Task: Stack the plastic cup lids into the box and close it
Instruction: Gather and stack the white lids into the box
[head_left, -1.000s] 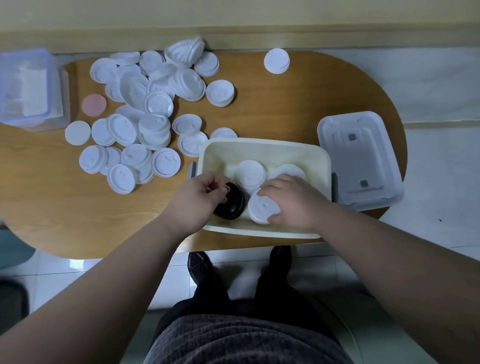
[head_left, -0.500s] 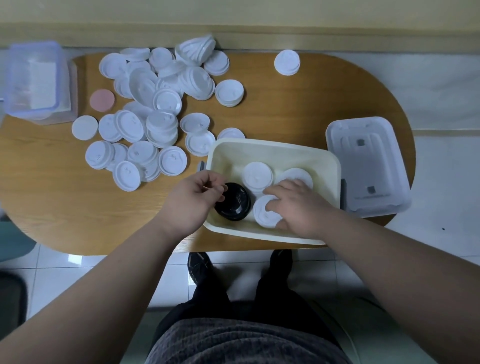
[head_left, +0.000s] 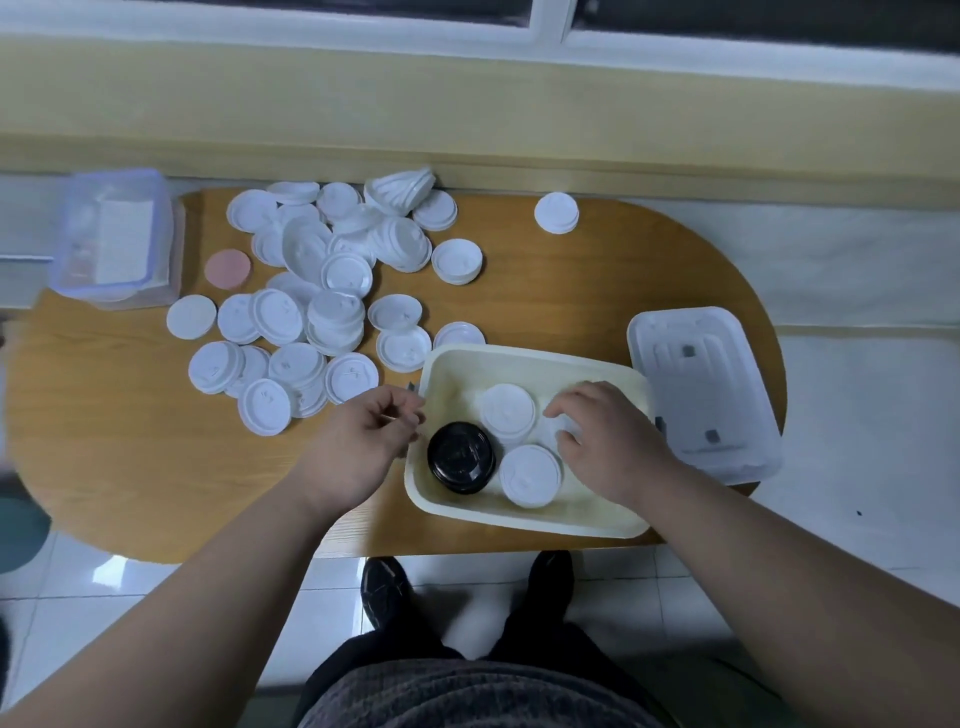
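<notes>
Oval wooden tabletop (head_left: 130, 441) below a window wall. Loose cup lids (head_left: 311, 322) heaped on its left half. Cream box (head_left: 519, 519) at the near edge, its cover (head_left: 696, 395) just beside, right. Left hand (head_left: 363, 447) at the box's left rim, fingers loosely curled, nothing visibly held. Right hand (head_left: 608, 441) inside the box, fingers curled over a white lid (head_left: 555, 435) near a black lid (head_left: 461, 457). Lids likely light, thin, bendy, slick; pinch by the rim, gently, or stacks slide.

No text, brand or number can be read. The white lids (head_left: 351, 376) left of the cream box (head_left: 519, 357) carry faint raised marks, too blurred to make out. The box cover (head_left: 740, 415) right of the box shows two small dark squares.
</notes>
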